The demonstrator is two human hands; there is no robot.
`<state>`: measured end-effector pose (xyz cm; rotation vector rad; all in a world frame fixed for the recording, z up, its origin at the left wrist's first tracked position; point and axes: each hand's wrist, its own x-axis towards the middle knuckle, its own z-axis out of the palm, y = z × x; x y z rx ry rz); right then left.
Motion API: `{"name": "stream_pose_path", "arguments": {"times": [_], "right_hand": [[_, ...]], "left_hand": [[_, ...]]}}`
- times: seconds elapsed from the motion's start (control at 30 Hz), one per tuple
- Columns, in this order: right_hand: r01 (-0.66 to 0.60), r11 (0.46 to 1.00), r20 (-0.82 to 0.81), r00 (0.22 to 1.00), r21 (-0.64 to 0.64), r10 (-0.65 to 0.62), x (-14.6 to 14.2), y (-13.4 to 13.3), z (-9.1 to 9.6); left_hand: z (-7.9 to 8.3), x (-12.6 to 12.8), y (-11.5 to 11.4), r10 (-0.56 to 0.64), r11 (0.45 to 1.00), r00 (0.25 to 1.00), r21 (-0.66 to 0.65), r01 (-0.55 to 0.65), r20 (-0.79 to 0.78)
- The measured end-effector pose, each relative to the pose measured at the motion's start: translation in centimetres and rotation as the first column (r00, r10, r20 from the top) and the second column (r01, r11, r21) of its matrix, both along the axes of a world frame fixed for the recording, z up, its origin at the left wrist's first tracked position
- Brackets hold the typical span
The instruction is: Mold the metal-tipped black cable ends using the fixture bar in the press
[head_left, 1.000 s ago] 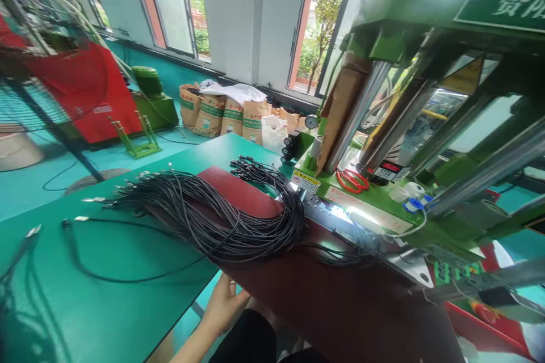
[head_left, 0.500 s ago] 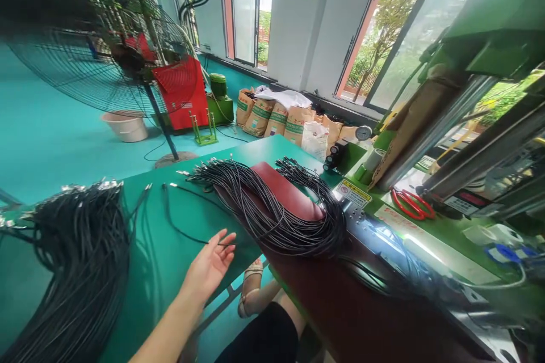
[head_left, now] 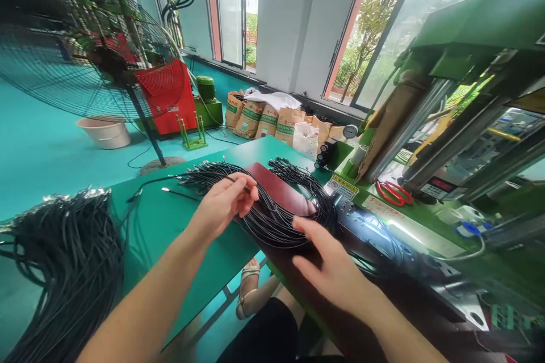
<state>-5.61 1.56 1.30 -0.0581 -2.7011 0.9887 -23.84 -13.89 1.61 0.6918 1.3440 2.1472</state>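
Note:
My left hand (head_left: pixel 223 201) is closed in a pinch on a thin black cable (head_left: pixel 155 180), which trails off to the left above the green tabletop (head_left: pixel 166 232). Just behind and under that hand lies a thick looped bundle of black cables (head_left: pixel 276 227) with metal ends. It rests partly on a dark red board (head_left: pixel 272 181). My right hand (head_left: pixel 336 272) hovers in front of the bundle, thumb and fingers apart, holding nothing. Beside my left hand, a single short cable end (head_left: pixel 176 193) with a light tip pokes out over the table.
A large pile of black cables (head_left: pixel 72 244) hangs at the table's left. To the right stands a green press machine (head_left: pixel 477 34) with a metal plate (head_left: pixel 378 232) and red-handled pliers (head_left: pixel 394 193). A fan (head_left: pixel 110 62) and paper sacks (head_left: pixel 268 119) are farther back.
My left hand has risen and moved right and away from me, lifting the cable off the table. My right hand has come into view from the right. The camera has shifted slightly.

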Motion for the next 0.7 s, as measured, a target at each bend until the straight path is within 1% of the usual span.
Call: {"name": "stream_pose_path", "arguments": {"times": [0.07, 0.13, 0.2, 0.23, 0.27, 0.3, 0.33, 0.37, 0.4, 0.43, 0.47, 0.5, 0.57, 0.6, 0.63, 0.67, 0.7], "right_hand": [[-0.005, 1.000, -0.173, 0.985, 0.012, 0.007, -4.1, -0.1, 0.3], [-0.027, 1.000, -0.225, 0.974, 0.014, 0.029, -7.7, 0.2, -0.4], [-0.055, 0.998, -0.159, 0.986, -0.022, 0.050, -10.9, 0.9, -2.4], [-0.038, 0.997, -0.096, 0.995, -0.070, 0.031, -12.2, 1.4, -3.7], [0.021, 0.990, -0.037, 0.999, -0.139, -0.027, -13.5, 1.8, -5.1], [0.094, 0.972, 0.012, 0.996, -0.215, -0.094, -14.6, 2.3, -6.4], [0.145, 0.956, 0.038, 0.989, -0.255, -0.140, -15.6, 2.8, -7.4], [0.193, 0.937, 0.047, 0.981, -0.291, -0.187, -16.5, 3.3, -8.1], [0.228, 0.921, 0.038, 0.973, -0.317, -0.228, -17.3, 3.8, -8.3], [0.257, 0.906, 0.014, 0.963, -0.336, -0.268, -18.1, 4.2, -8.1], [0.290, 0.888, -0.013, 0.949, -0.358, -0.316, -18.8, 4.7, -7.3], [0.312, 0.867, -0.056, 0.931, -0.388, -0.360, -19.5, 5.0, -6.2], [0.300, 0.838, -0.176, 0.893, -0.455, -0.414, -20.6, 5.6, -2.9], [0.237, 0.835, -0.273, 0.871, -0.496, -0.409, -21.0, 5.7, -1.1], [0.167, 0.848, -0.368, 0.846, -0.502, -0.385, -21.3, 5.7, 0.9], [0.111, 0.875, -0.459, 0.816, -0.472, -0.351, -21.4, 5.6, 2.8], [0.079, 0.909, -0.545, 0.778, -0.409, -0.313, -21.4, 5.5, 4.8]], "left_hand": [[0.9, -0.2, 1.0, -0.074, 0.996, 0.995, -0.045, 0.071, -0.064], [2.0, -0.3, 1.7, -0.109, 0.994, 0.984, -0.028, 0.107, -0.140], [3.2, -0.5, 2.2, -0.113, 0.993, 0.972, 0.014, 0.119, -0.204], [3.9, -0.6, 2.4, -0.112, 0.992, 0.967, 0.028, 0.122, -0.227], [4.5, -0.8, 2.6, -0.108, 0.992, 0.965, 0.037, 0.120, -0.239], [5.0, -1.1, 2.9, -0.106, 0.992, 0.965, 0.040, 0.119, -0.239], [5.5, -1.4, 3.0, -0.107, 0.992, 0.969, 0.040, 0.118, -0.225], [6.0, -1.9, 3.2, -0.098, 0.993, 0.975, 0.047, 0.109, -0.201], [6.6, -2.3, 3.2, -0.083, 0.994, 0.982, 0.062, 0.094, -0.171], [7.1, -2.8, 3.1, -0.053, 0.994, 0.989, 0.090, 0.066, -0.141], [7.8, -3.3, 2.9, -0.016, 0.992, 0.993, 0.122, 0.030, -0.116], [8.6, -3.7, 2.5, 0.028, 0.988, 0.994, 0.156, -0.012, -0.102], [10.3, -4.3, 1.4, 0.119, 0.976, 0.986, 0.198, -0.094, -0.118], [11.3, -4.6, 0.6, 0.166, 0.971, 0.975, 0.197, -0.135, -0.149], [12.2, -5.0, -0.4, 0.214, 0.967, 0.957, 0.181, -0.180, -0.195], [13.0, -5.4, -1.4, 0.272, 0.960, 0.926, 0.144, -0.241, -0.261], [13.7, -5.9, -2.4, 0.328, 0.945, 0.885, 0.099, -0.313, -0.331]]}}
